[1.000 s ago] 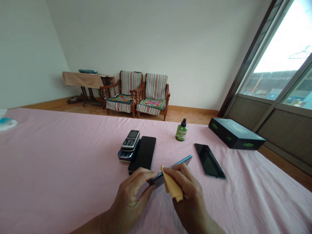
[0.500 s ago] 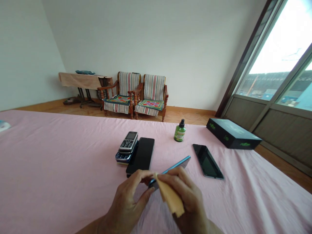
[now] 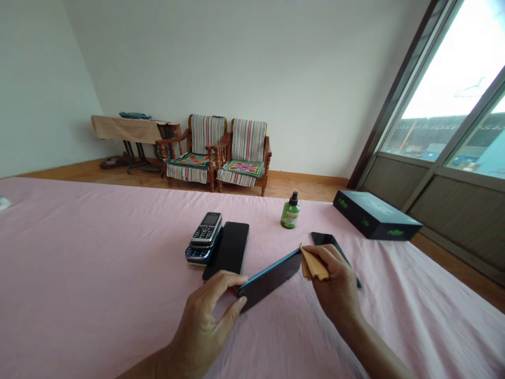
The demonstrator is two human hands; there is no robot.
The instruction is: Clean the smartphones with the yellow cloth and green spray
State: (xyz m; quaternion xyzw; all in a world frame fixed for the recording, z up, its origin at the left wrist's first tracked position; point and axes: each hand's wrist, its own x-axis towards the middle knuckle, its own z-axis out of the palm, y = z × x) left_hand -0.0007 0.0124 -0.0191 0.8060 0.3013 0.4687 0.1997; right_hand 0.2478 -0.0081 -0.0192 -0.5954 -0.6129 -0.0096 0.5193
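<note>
My left hand (image 3: 207, 318) pinches the near-left end of a smartphone (image 3: 272, 280) between thumb and fingers. The phone is tilted on its long side, its blue edge upward and its dark screen facing me. At the phone's far right end, my right hand (image 3: 335, 281) grips a folded yellow-tan cloth (image 3: 314, 266), which touches the corner of the blue edge. Beyond my left hand lies a black smartphone (image 3: 231, 247) flat on the pink sheet. A silver keypad phone (image 3: 207, 230) rests on a blue phone (image 3: 198, 254) beside it.
A dark tablet-like device (image 3: 325, 239) lies partly behind my right hand. Farther back stand a green bottle (image 3: 290, 212) with a black cap and a black box (image 3: 376, 215). The pink sheet (image 3: 98, 273) covers the surface. Two wooden chairs (image 3: 243, 152) stand beyond its far edge.
My right hand has slid the cloth along the phone's upper edge, from near my left hand to the far right end. My left hand keeps its hold, and more of the screen shows.
</note>
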